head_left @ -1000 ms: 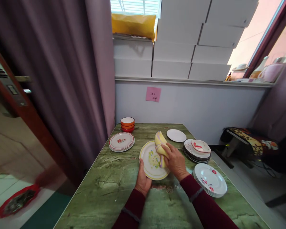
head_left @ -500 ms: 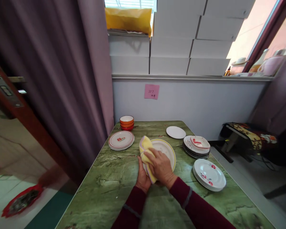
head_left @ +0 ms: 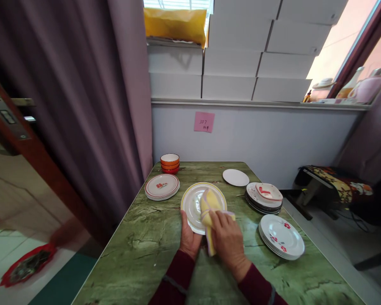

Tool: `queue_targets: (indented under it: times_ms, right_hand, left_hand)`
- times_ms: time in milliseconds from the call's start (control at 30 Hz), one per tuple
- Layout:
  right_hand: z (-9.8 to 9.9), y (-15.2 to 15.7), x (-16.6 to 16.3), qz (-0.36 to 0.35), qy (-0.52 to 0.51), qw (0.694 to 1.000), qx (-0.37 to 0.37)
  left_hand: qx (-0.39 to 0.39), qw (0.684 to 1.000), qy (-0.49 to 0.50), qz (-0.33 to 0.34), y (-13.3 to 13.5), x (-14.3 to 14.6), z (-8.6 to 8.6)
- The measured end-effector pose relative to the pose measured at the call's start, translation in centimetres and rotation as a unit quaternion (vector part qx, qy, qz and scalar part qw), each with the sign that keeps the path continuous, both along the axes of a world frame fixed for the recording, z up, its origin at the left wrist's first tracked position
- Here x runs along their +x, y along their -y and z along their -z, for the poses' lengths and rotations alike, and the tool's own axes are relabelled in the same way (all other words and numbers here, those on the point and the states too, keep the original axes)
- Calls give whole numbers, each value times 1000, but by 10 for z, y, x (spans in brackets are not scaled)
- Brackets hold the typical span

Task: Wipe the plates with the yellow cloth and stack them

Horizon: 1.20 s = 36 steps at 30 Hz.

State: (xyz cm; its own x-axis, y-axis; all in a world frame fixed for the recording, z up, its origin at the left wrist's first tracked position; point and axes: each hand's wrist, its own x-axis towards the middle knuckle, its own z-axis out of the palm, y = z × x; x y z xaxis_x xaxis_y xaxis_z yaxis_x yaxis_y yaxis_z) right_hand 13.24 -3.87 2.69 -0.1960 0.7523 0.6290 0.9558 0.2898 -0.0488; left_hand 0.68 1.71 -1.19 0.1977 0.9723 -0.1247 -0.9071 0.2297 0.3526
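A white plate with a yellow rim (head_left: 190, 203) is held over the table by my left hand (head_left: 189, 238), which grips its lower left edge with the thumb along the rim. My right hand (head_left: 227, 237) is closed on a yellow cloth (head_left: 210, 201) with a pale purple edge. The cloth presses against the right part of the plate's face, and one end of it hangs below the rim. My right fingertips are partly hidden in its folds.
Red-rimmed plates (head_left: 161, 186) and stacked orange bowls (head_left: 169, 163) stand at the left of the green table (head_left: 139, 254). To the right are a white plate (head_left: 236, 177), dark-edged plates (head_left: 260, 201) under a square dish (head_left: 269, 191), and flower-patterned plates (head_left: 282, 237).
My right hand and the cloth have moved from the plate's left side to its right. The plate has shifted slightly left, and its left face now shows.
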Motion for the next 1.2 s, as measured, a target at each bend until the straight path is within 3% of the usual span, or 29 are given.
queue_targets:
  times_ms: [67, 133, 200, 267, 400, 500, 633, 800, 967, 1200]
  right_hand:
    - [-3, 2, -10, -62, 5, 998, 30]
    - [-21, -6, -11, -96, 0, 993, 68]
    - [-50, -21, -2, -92, -8, 992, 91]
    - [-84, -38, 13, -73, -16, 995, 73]
    - [-135, -63, 44, -32, 6, 988, -151]
    - [-147, -77, 59, -53, -34, 945, -322]
    - [-139, -93, 70, -114, -139, 895, -409]
    - [-105, -95, 70, -186, -324, 817, -439]
    - [-66, -81, 65, -159, -513, 748, -390]
    - [-19, -53, 33, -118, -688, 663, -271]
  left_hand:
    - [18, 1000, 7, 24, -1, 0, 6]
    - [44, 998, 18, 29, 0, 1, 11]
    - [72, 996, 31, 37, 1, 2, 14]
    - [99, 990, 45, 89, 3, 2, 15]
    - [152, 964, 77, 206, 5, -1, 14]
    - [152, 962, 70, 216, 5, -7, 14]
    - [124, 967, 54, 216, 2, -13, 13]
    - [141, 967, 76, 196, -2, -17, 17]
    - [128, 976, 73, 163, -6, -18, 21]
    - [52, 995, 80, 21, -9, -12, 23]
